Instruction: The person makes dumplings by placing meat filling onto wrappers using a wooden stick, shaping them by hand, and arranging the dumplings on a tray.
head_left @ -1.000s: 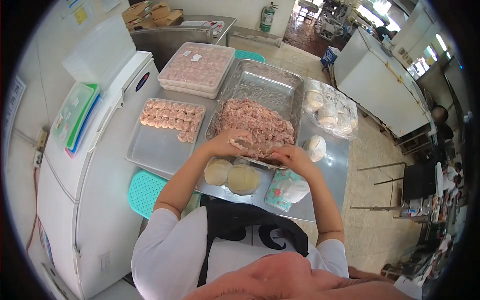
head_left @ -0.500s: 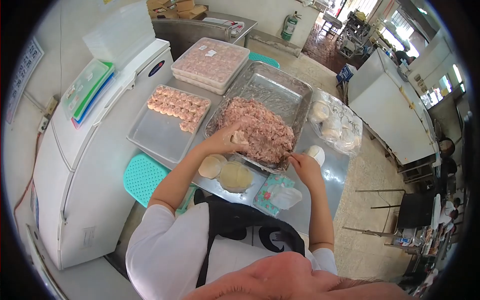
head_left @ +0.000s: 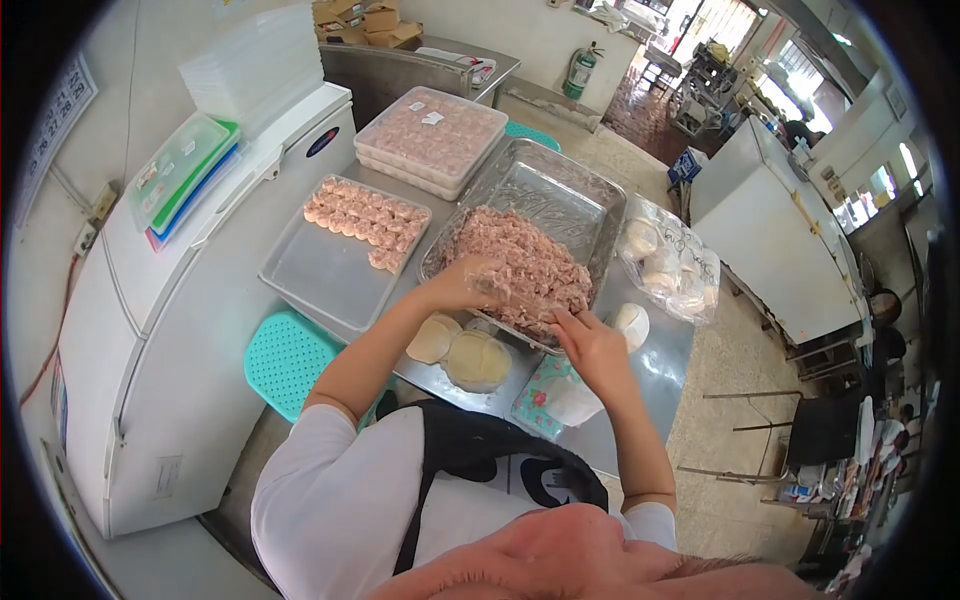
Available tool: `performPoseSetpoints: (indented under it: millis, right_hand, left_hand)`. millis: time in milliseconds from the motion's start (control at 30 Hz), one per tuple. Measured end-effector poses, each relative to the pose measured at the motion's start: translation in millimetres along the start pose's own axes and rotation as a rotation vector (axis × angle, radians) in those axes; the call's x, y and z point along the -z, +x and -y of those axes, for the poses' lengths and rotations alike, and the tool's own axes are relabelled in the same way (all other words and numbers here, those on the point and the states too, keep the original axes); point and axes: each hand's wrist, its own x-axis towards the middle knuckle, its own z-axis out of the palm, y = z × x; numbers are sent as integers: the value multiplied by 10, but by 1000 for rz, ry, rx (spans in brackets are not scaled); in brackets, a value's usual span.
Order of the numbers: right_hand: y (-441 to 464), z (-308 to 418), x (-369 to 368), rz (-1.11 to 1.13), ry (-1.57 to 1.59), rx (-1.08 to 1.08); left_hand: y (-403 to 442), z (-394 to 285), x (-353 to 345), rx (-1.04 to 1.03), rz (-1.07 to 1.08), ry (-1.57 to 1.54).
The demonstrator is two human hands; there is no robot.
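Observation:
A large metal pan [head_left: 590, 185] holds a mound of ground meat filling [head_left: 525, 255]. Over the near left side of the mound, my left hand [head_left: 466, 284] is closed around a pale dumpling [head_left: 489, 281], mostly hidden by the fingers. My right hand [head_left: 592, 345] is at the pan's near right corner, fingers pinched at the meat; whatever they grip is too small to make out. Two stacks of round dough wrappers [head_left: 478, 361] lie in front of the pan. To the left, a plastic tray [head_left: 330, 275] carries rows of filled dumplings [head_left: 365, 222].
Stacked lidded boxes of dumplings [head_left: 432, 135] stand behind the tray. Right of the pan are a bag of wrapped rounds [head_left: 668, 262] and a white round stack [head_left: 630, 325]. A tissue box [head_left: 540, 398] sits at the table's near edge. A white chest freezer [head_left: 200, 330] stands left, beside a teal stool [head_left: 290, 362].
My right hand has moved left and slightly down, toward the meat and my left hand. My left hand stays over the pan's near left side. The whole view has shifted slightly.

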Motion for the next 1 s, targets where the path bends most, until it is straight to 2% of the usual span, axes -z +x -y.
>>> performPoseSetpoints:
  millis: [33,100,133,233,300,400,500,533,633,700,733,833,933,1000]
  right_hand:
    - [7,-25,-40,-35,62,8]
    - [31,-186,-144,-107,183,29]
    - [38,-222,-142,-46,282,-71]
    - [16,-110,-188,141,565,-330]
    - [43,112,-272,276,716,-432]
    - [166,389,-379,189,621,-283]
    - [366,729,-477,83,374,-158]
    - [413,762,-517,71,356,-161]
    - [486,757,-626,40,305,-211]
    - [471,712,-666,29,274,-289]
    - [412,674,-764,-97,301,-248]
    - [153,658,-955,-167,482,-510]
    - [-89,732,-1087,-198,679,-705]
    - [-257,766,-1155,-243,792,-813]
  left_hand:
    - [-10,-9,4,-107,-74,40]
    - [-20,-141,107,-39,10,-108]
    - [-24,-234,194,-6,50,-177]
    - [-136,-317,329,-80,-63,-170]
    - [-116,-181,427,-41,23,-157]
    - [-201,-112,639,-15,95,-210]
    - [-277,54,853,-65,114,-170]
    - [-298,164,894,-91,116,-138]
    - [-476,424,997,23,-12,91]
    - [-543,470,1288,110,83,25]
    - [-588,504,1432,156,131,-7]
    - [-844,888,1743,151,-102,25]
    - [-1097,1439,1957,291,-136,139]
    - [-1214,1735,1901,215,-160,285]
